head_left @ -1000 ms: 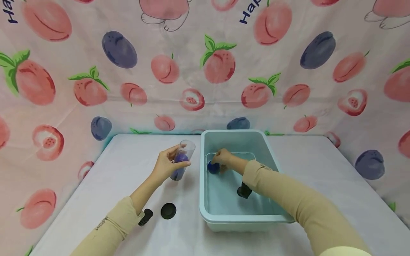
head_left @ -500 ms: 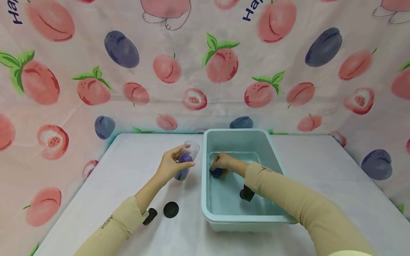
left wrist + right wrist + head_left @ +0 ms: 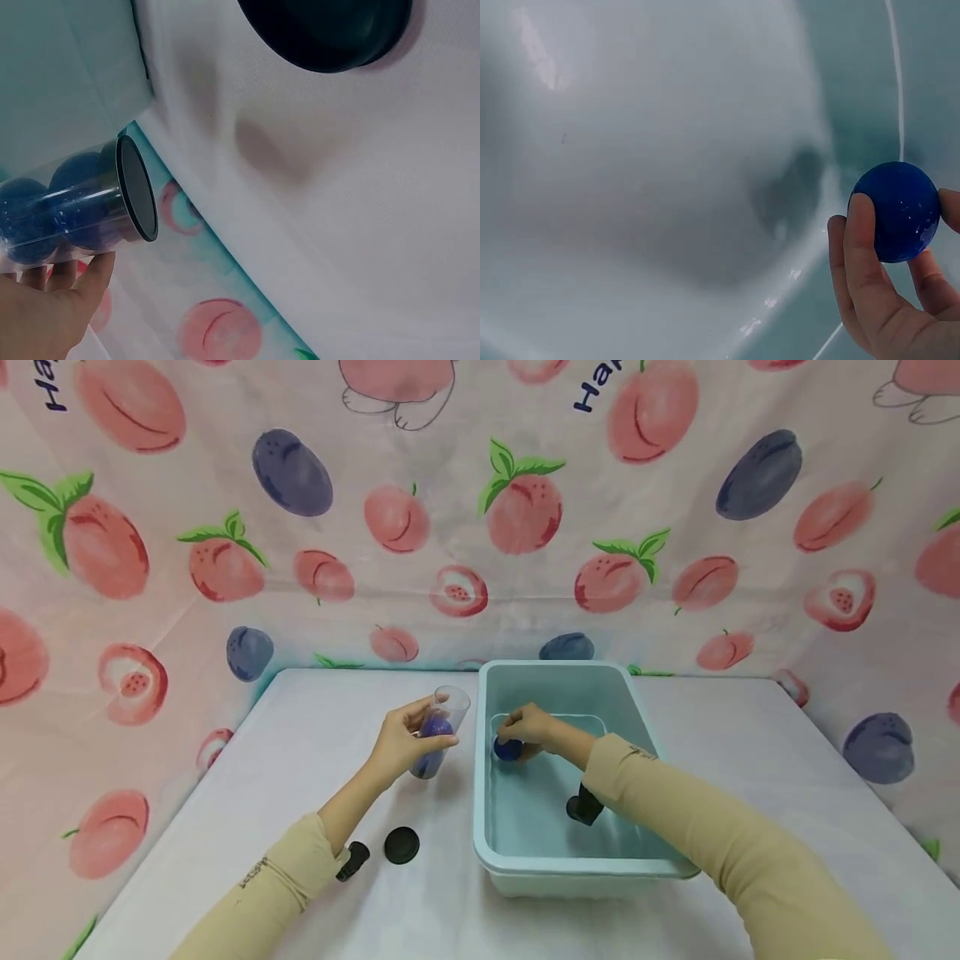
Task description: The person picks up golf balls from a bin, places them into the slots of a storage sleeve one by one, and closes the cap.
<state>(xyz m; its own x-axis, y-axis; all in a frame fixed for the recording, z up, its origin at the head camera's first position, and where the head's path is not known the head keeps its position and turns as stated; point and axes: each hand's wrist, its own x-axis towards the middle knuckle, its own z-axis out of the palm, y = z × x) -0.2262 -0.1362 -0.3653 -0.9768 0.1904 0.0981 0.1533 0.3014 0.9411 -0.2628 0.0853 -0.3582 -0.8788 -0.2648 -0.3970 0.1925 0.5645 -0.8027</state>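
Observation:
In the head view my left hand (image 3: 401,743) grips a clear plastic tube (image 3: 452,702), tilted above the table just left of the basin. Two blue balls (image 3: 79,199) show inside the tube in the left wrist view, and its closed end is dark. My right hand (image 3: 534,728) reaches into the light blue basin (image 3: 555,865) near its left wall. Between its fingers and thumb it pinches a dark blue ball (image 3: 898,211), which the right wrist view shows held over the basin's inside.
A round black lid (image 3: 402,845) lies on the white table (image 3: 322,727), left of the basin. The black thing (image 3: 354,862) beside my left sleeve is a wrist camera, it seems. A patterned fruit cloth (image 3: 457,510) hangs behind the table.
My right hand was lower in the basin half a second ago; now it is slightly raised with the blue ball. The left hand and tube have hardly moved.

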